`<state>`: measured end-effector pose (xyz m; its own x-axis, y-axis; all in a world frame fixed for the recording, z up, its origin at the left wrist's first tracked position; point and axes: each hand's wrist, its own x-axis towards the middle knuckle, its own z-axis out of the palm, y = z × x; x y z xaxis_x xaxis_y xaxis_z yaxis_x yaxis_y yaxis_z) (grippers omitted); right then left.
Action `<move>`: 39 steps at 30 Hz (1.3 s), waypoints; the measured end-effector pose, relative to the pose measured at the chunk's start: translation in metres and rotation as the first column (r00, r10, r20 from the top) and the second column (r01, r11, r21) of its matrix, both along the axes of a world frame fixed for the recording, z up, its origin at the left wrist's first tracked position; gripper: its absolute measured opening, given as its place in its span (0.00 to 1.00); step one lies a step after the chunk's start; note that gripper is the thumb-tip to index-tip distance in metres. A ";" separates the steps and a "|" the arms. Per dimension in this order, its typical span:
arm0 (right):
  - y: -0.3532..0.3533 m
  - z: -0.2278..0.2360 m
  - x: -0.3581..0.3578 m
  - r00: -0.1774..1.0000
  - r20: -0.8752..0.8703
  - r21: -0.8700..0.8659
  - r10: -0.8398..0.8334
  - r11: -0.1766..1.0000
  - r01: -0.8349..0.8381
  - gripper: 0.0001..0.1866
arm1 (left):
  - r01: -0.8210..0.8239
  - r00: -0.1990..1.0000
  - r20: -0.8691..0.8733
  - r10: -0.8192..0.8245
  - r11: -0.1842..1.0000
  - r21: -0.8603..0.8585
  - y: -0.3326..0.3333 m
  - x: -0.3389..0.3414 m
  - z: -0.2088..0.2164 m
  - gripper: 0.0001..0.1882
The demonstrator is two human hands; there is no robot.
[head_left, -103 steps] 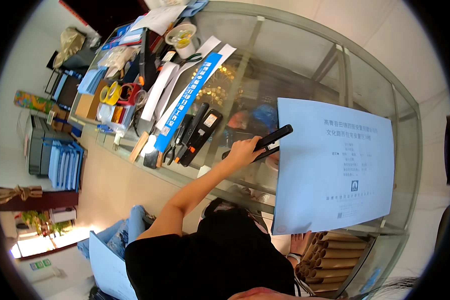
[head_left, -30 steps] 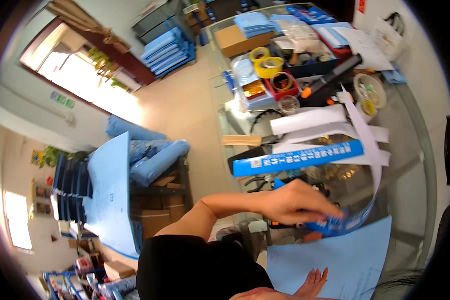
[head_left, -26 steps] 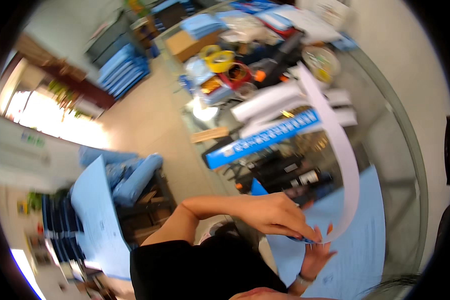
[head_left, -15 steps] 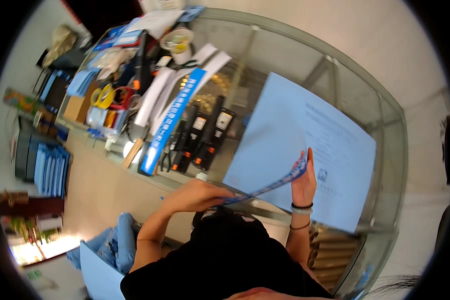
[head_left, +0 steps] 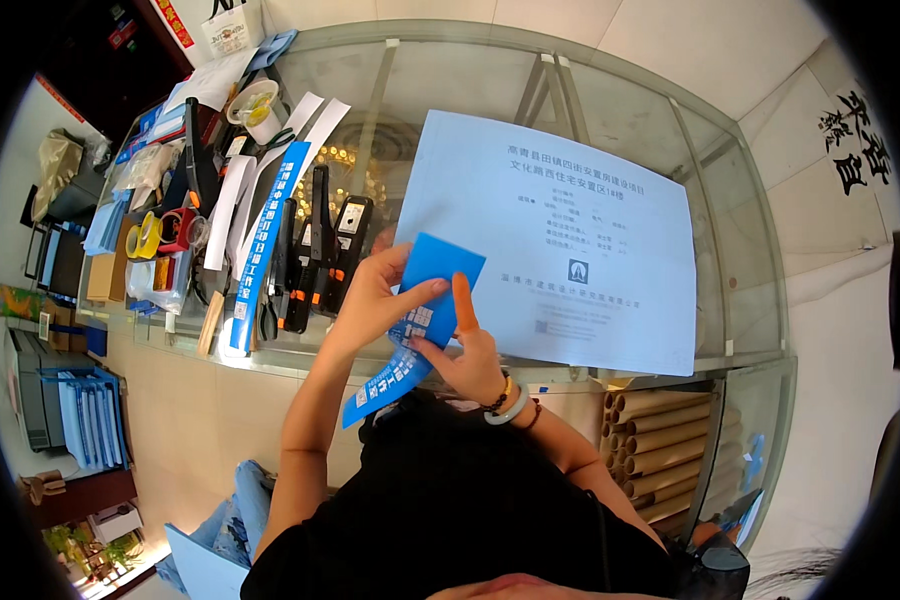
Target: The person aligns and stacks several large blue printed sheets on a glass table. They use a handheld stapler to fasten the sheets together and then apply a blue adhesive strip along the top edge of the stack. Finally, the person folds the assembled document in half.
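My left hand (head_left: pixel 372 302) and my right hand (head_left: pixel 473 368) hold a blue paper strip (head_left: pixel 443 262) with white lettering, in front of my chest. The strip's upper part is folded over and stands up between my hands; its lower end curls down toward my left forearm. My left thumb lies across the folded part, its fingers behind it. My right thumb presses on the strip, and an orange finger cot (head_left: pixel 464 302) covers the raised index finger. Beyond my hands a large light-blue printed sheet (head_left: pixel 470 200) lies flat on the glass-topped table (head_left: pixel 630 78).
Left of the sheet lie black staplers (head_left: pixel 345 245), another blue strip (head_left: pixel 270 235), white paper strips (head_left: pixel 228 210) and pliers (head_left: pixel 267 318). Farther left are yellow tape rolls (head_left: pixel 145 238) and a white cup (head_left: pixel 258 112). Cardboard tubes (head_left: pixel 670 440) are stacked under the table's right side.
The strip was stretched between my hands; now it is folded and my hands are close together. My right hand came left, off the sheet, and my left hand rose. The view has shifted.
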<state>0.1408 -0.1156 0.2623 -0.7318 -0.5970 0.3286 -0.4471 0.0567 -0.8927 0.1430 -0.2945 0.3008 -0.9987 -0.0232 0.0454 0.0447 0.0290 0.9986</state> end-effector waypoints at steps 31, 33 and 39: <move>0.071 0.058 -0.049 0.796 0.539 -0.409 0.274 0.912 -0.036 0.39 | 0.100 0.995 0.002 -0.100 0.994 -0.051 0.052 -0.003 0.039 0.11; 0.071 0.058 -0.048 0.803 0.534 -0.395 0.265 0.918 -0.041 0.38 | 0.105 0.994 0.004 -0.105 0.993 -0.053 0.051 -0.002 0.040 0.10; 0.071 0.056 -0.046 0.868 0.448 -0.363 0.213 0.931 -0.041 0.36 | 0.070 0.997 0.019 -0.069 0.993 -0.095 0.053 0.001 0.044 0.09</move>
<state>0.0949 -0.0449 0.3188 -0.7731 -0.6145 0.1571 0.0511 -0.3072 -0.9503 0.1444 -0.2414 0.3446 -0.9984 0.0498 0.0284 0.0343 0.1217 0.9920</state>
